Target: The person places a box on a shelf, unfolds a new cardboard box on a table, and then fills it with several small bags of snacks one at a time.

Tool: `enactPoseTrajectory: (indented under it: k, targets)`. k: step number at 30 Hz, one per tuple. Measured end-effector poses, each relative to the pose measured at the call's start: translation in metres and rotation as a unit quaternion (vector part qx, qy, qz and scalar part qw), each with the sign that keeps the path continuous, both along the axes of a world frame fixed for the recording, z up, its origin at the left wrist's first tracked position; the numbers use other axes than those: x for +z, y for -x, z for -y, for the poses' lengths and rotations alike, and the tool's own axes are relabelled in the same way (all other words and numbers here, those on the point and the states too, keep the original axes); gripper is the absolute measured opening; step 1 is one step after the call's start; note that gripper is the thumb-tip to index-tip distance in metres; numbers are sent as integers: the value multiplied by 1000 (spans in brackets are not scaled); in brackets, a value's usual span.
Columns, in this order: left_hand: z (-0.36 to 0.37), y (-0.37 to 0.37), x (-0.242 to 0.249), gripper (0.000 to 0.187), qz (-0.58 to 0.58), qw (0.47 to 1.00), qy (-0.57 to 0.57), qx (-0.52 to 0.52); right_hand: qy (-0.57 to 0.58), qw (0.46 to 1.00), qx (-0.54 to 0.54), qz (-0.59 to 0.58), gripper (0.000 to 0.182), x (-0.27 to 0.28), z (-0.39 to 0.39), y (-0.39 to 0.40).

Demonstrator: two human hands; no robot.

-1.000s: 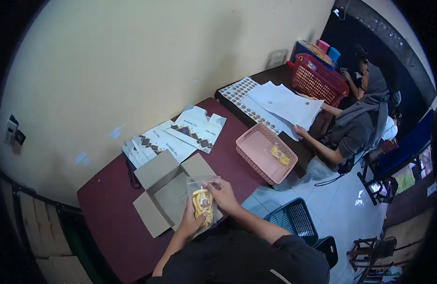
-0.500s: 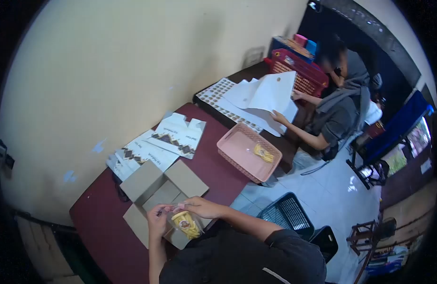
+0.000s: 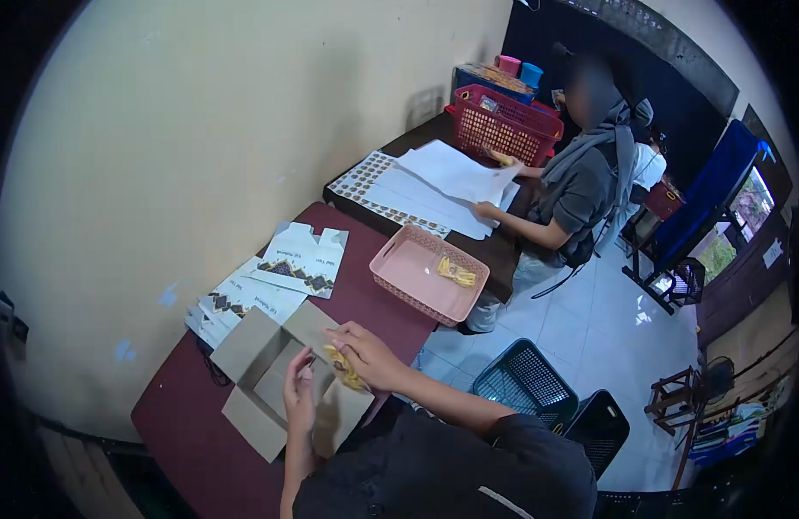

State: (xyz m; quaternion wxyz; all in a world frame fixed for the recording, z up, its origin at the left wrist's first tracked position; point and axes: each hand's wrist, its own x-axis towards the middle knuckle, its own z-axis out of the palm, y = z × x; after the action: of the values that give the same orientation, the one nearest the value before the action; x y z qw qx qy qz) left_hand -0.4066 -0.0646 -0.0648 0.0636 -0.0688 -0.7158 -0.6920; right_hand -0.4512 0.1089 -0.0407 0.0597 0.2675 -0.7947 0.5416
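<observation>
My right hand (image 3: 365,353) grips a clear packet of yellow stick-shaped snacks (image 3: 340,370) by its side, with the label turned partly away. Just left of the packet, my left hand (image 3: 299,387) is raised with its fingers apart and nothing in them. Both hands are over an open brown cardboard box (image 3: 252,426), whose flaps are folded outward. Part of the box's inside is hidden by my hands and forearms. A similar packet of yellow snacks (image 3: 456,271) lies in a pink plastic basket (image 3: 391,281) beyond my right hand.
Printed white cartons (image 3: 300,264) lie flat on the dark red table (image 3: 179,406) behind the box. A co-worker (image 3: 581,186) handles white sheets (image 3: 460,177) at the adjoining table, near a red basket (image 3: 503,130). Green crates (image 3: 525,385) stand on the floor at right.
My left hand has let go of the packet's top and opened. My right hand has shifted its hold to the packet's side and turned it. The co-worker's sheets have come down flatter.
</observation>
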Motion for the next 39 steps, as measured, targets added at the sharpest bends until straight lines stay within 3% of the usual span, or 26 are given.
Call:
enactPoseTrajectory:
  k: [4, 5, 8, 9, 10, 12, 13, 14, 16, 17, 18, 20, 21, 25, 29, 32, 33, 36, 39]
  targets:
    - [-27, -15, 5, 54, -48, 994, -86, -45, -2, 1000, 18, -5, 38, 14, 3, -22]
    - [-28, -16, 6, 54, -48, 995, -85, -37, 41, 998, 32, -48, 45, 5, 6, -18]
    - [-30, -21, 4, 54, -60, 996, -72, -1, 22, 998, 39, -51, 48, -6, 1, -18]
    - [-33, -24, 2, 35, 4, 995, -94, 32, -27, 999, -24, -33, 45, -3, -1, -24]
    - [-33, -28, 0, 35, 12, 994, -101, 39, -35, 999, -16, -26, 45, 4, -1, -29]
    - [-32, -28, -2, 18, 10, 989, -103, 104, 109, 987, -115, 22, 35, 16, 4, -31]
    - [-38, -30, 12, 15, -12, 988, -97, 117, 144, 986, -65, 57, 22, 11, 3, -28]
    - [-39, -31, 13, 15, -11, 987, -99, 129, 141, 987, -54, 61, 22, 6, -1, -26]
    - [-35, -32, 11, 17, -24, 991, -88, 101, 234, 932, 112, 252, 15, -2, -7, -26]
    - [-34, -32, 8, 22, 0, 989, -113, 92, 236, 941, 95, 224, 13, -1, -7, -27]
    - [-29, -32, 9, 22, 0, 989, -111, 101, 236, 939, 104, 227, 13, 1, -8, -26]
    - [-21, -30, 15, 31, 54, 979, -193, -48, 223, 922, 113, 296, 14, 3, -16, -23]
    - [-10, -29, 10, 37, 56, 979, -164, -111, 180, 933, 135, 280, 20, -4, -21, -19]
    - [3, -31, 8, 37, 119, 955, -202, -183, 165, 908, 246, 297, 26, -16, -36, -6]
    - [0, -27, 4, 32, 116, 980, -93, -134, 137, 932, 192, 274, 24, -7, -34, -5]
    - [-16, -22, 7, 14, 96, 994, -44, 3, 92, 960, 194, 181, 18, -2, -25, -1]
    - [-22, -19, 7, 13, 77, 993, -81, 34, 107, 962, 177, 176, 15, -2, -23, 0]
    - [-22, -9, 9, 12, 108, 993, -42, 36, 51, 969, 175, 169, 14, -1, -26, 16]
    - [-30, -4, 23, 32, 119, 990, -80, 1, 60, 961, 196, 186, 16, -10, -36, 33]
